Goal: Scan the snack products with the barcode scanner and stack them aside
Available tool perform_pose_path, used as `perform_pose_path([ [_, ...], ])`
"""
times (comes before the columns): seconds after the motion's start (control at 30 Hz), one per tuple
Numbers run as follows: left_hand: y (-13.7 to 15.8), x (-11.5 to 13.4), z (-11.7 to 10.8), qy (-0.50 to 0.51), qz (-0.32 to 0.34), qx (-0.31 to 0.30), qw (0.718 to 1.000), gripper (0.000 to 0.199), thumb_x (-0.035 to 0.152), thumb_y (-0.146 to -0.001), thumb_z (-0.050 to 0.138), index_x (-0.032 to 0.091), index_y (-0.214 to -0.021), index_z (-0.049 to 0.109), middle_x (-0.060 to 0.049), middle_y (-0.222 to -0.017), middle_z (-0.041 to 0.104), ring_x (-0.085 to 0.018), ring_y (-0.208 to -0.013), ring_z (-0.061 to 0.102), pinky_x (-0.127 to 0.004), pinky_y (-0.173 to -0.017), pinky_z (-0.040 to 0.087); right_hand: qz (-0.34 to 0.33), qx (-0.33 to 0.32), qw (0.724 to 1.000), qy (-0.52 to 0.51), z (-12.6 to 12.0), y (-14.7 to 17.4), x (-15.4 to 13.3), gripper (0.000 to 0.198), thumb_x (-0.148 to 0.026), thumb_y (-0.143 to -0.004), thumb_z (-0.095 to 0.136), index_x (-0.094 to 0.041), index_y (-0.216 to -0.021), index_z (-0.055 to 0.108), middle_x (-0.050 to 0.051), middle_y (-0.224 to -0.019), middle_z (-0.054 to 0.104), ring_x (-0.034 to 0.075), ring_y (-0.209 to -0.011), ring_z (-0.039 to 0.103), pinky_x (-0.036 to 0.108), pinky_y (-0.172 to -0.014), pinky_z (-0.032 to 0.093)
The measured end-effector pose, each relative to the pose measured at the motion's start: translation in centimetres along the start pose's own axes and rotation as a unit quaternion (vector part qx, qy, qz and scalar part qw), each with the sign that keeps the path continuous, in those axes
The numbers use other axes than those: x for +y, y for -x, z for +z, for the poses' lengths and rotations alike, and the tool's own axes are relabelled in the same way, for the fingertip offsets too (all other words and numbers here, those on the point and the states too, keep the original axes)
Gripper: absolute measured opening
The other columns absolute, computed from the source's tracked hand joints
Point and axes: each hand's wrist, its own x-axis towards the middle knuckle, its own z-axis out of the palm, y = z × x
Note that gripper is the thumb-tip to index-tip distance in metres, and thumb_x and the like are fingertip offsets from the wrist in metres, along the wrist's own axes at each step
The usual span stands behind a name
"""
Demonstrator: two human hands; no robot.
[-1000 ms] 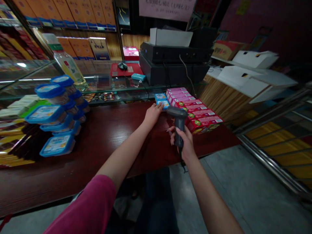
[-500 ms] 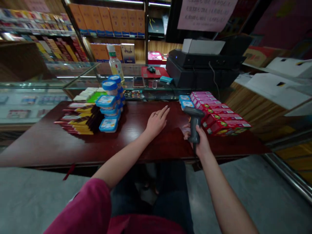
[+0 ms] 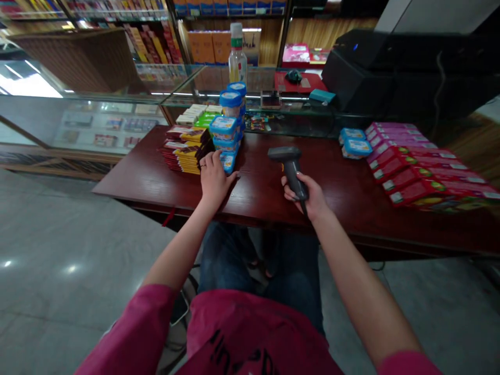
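Observation:
My left hand [image 3: 215, 179] is at the front of a stack of blue-lidded plastic tubs [image 3: 224, 127], fingers spread over the lowest front tub. Whether the fingertips touch it I cannot tell. Just left of that hand lies a pile of yellow and dark red packets [image 3: 183, 151]. My right hand [image 3: 307, 195] is wrapped round the handle of a dark grey barcode scanner [image 3: 289, 161], held above the table with its head pointing left. Two more blue-lidded tubs [image 3: 356, 148] sit at the table's right, beside a row of red and pink boxes [image 3: 425, 174].
The dark red wooden table [image 3: 265, 192] stretches before me. Behind it stands a glass display counter [image 3: 304, 122] carrying a clear bottle [image 3: 237, 62] and a light blue box [image 3: 322, 96]. A black machine [image 3: 390, 78] is at the back right. White and green packs [image 3: 195, 115] lie behind the packets.
My left hand has moved from the middle of the table left to the tub stack. The scanner has moved left, away from the red boxes, still in my right hand. The view has turned left and down.

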Motion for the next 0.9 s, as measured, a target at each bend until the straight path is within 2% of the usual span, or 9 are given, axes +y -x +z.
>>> perform_pose_path([
  [0.13,0.0,0.2,-0.1,0.053,-0.025,-0.007,0.998,0.053,0.032,-0.080,0.086,0.019,-0.125,0.063,-0.018,-0.138,0.058,-0.041,-0.138,0.048,-0.056,-0.124,0.032,-0.017,0.019,1.000,-0.011,-0.4,0.5,0.1,0.018,-0.035,-0.083,0.070,-0.021,-0.092,0.063,0.001,-0.080,0.066,0.008,-0.048,0.036,0.024,-0.043,0.032],
  [0.23,-0.3,0.1,0.1,0.168,-0.057,-0.043,0.983,0.026,0.039,-0.086,0.079,0.020,-0.100,0.070,-0.009,-0.113,0.069,-0.030,-0.115,0.063,-0.045,-0.112,0.047,-0.037,0.027,0.999,-0.017,-0.2,0.7,0.3,0.018,-0.034,-0.082,0.072,-0.021,-0.089,0.061,0.001,-0.082,0.066,0.007,-0.048,0.036,0.024,-0.043,0.033],
  [0.33,-0.8,0.1,1.5,0.331,-0.152,-0.098,0.926,0.025,0.041,-0.096,0.064,0.020,-0.085,0.070,-0.005,-0.091,0.073,-0.022,-0.092,0.069,-0.036,-0.095,0.056,-0.050,0.025,0.998,-0.005,0.2,0.9,0.6,0.020,-0.036,-0.082,0.073,-0.022,-0.089,0.061,0.001,-0.084,0.067,0.007,-0.048,0.039,0.024,-0.043,0.033],
  [0.4,-1.0,0.8,2.6,0.389,-0.193,-0.123,0.892,0.024,0.039,-0.095,0.066,0.019,-0.083,0.071,-0.005,-0.089,0.074,-0.020,-0.089,0.069,-0.033,-0.091,0.057,-0.054,0.025,0.998,0.004,0.4,1.0,0.8,0.021,-0.036,-0.082,0.074,-0.022,-0.088,0.060,0.001,-0.083,0.067,0.007,-0.048,0.040,0.024,-0.043,0.034],
  [0.53,-0.1,3.7,3.0,0.380,-0.098,-0.186,0.901,0.025,0.041,-0.089,0.077,0.021,-0.104,0.076,-0.007,-0.111,0.075,-0.024,-0.107,0.069,-0.037,-0.103,0.055,-0.074,0.056,0.996,-0.006,0.0,1.1,1.1,0.022,-0.036,-0.082,0.075,-0.023,-0.087,0.058,-0.001,-0.083,0.065,0.006,-0.047,0.040,0.023,-0.043,0.036],
  [0.63,1.3,6.1,1.5,0.360,0.016,-0.311,0.880,0.059,0.040,-0.076,0.091,0.025,-0.129,0.071,-0.010,-0.136,0.068,-0.031,-0.127,0.064,-0.043,-0.114,0.049,-0.077,0.088,0.992,-0.047,-0.8,0.9,1.0,0.020,-0.037,-0.085,0.071,-0.023,-0.089,0.058,-0.002,-0.083,0.062,0.005,-0.047,0.039,0.022,-0.043,0.037],
  [0.73,2.3,7.2,0.2,0.306,0.095,-0.409,0.854,0.084,0.036,-0.058,0.101,0.029,-0.136,0.069,-0.010,-0.144,0.065,-0.036,-0.137,0.058,-0.046,-0.121,0.042,-0.062,0.100,0.990,-0.080,-1.4,0.6,0.8,0.016,-0.035,-0.088,0.066,-0.024,-0.092,0.056,-0.002,-0.082,0.060,0.006,-0.048,0.038,0.022,-0.045,0.039],
  [0.83,2.4,7.1,0.2,0.269,0.101,-0.439,0.851,0.067,0.035,-0.064,0.098,0.027,-0.126,0.073,-0.008,-0.129,0.073,-0.034,-0.125,0.066,-0.045,-0.113,0.048,-0.052,0.109,0.988,-0.100,-1.5,0.3,0.7,0.013,-0.034,-0.090,0.063,-0.024,-0.092,0.055,-0.003,-0.081,0.060,0.006,-0.048,0.037,0.021,-0.045,0.039],
  [0.9,1.9,6.6,0.9,0.260,0.083,-0.422,0.864,0.059,0.036,-0.066,0.096,0.024,-0.120,0.073,-0.007,-0.119,0.075,-0.032,-0.114,0.070,-0.041,-0.105,0.052,-0.048,0.112,0.986,-0.109,-1.3,0.2,0.7,0.012,-0.032,-0.090,0.063,-0.023,-0.091,0.055,-0.003,-0.081,0.060,0.006,-0.048,0.037,0.021,-0.044,0.039],
])
